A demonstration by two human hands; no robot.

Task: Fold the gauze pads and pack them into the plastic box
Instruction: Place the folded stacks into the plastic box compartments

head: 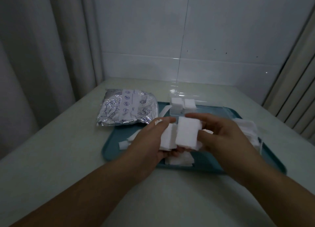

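Both hands hold white gauze above a teal tray (213, 160). My left hand (150, 138) grips a gauze pad (167, 138) from the left side. My right hand (223, 133) pinches a folded gauze pad (187, 131) that stands upright between thumb and fingers. The two pads overlap in the middle. Behind the hands stands a clear plastic box (173, 111) with its lid open, holding folded gauze squares (183, 103). More loose gauze lies on the tray under the hands (179, 159) and in a pile at the right (247, 126).
A silver foil bag (126, 107) with blue drawings lies on the pale table (68, 150) left of the tray. A tiled wall rises behind the table. A grey curtain hangs at the left and a window frame stands at the right.
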